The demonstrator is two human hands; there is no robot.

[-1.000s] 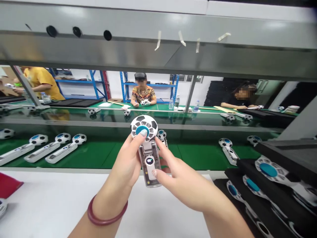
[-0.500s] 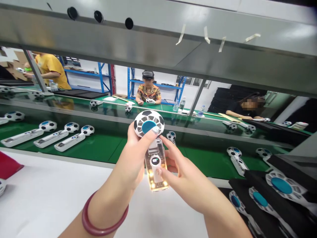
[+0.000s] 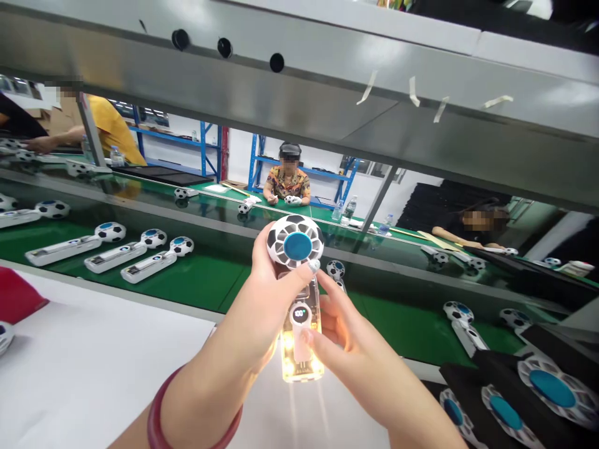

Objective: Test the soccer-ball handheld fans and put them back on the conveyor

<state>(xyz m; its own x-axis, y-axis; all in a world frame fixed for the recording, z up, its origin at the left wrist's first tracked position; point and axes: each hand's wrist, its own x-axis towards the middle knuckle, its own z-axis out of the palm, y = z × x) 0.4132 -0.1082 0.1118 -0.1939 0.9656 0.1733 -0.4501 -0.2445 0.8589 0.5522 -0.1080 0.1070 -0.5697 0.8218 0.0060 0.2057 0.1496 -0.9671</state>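
The football-patterned device (image 3: 303,296) is held up in both hands, ball end uppermost, above the near edge of the green surface (image 3: 210,290) and the white worktop (image 3: 107,368). The left hand (image 3: 267,287) is closed about the ball end, its thumb lying across the front just below the blue disc (image 3: 297,246). The right hand (image 3: 349,340) grips the handle, thumb on the pale panel below the round display (image 3: 300,313), which reads 100 beside a green mark. The lower handle is transparent and glows yellow-white. A dark red bangle (image 3: 156,415) is on the left wrist. Three similar devices (image 3: 154,264) lie side by side on the green surface to the left. Black trays (image 3: 472,365) holding further units stand at right. A seated co-worker (image 3: 286,182) in a patterned shirt faces the line opposite.
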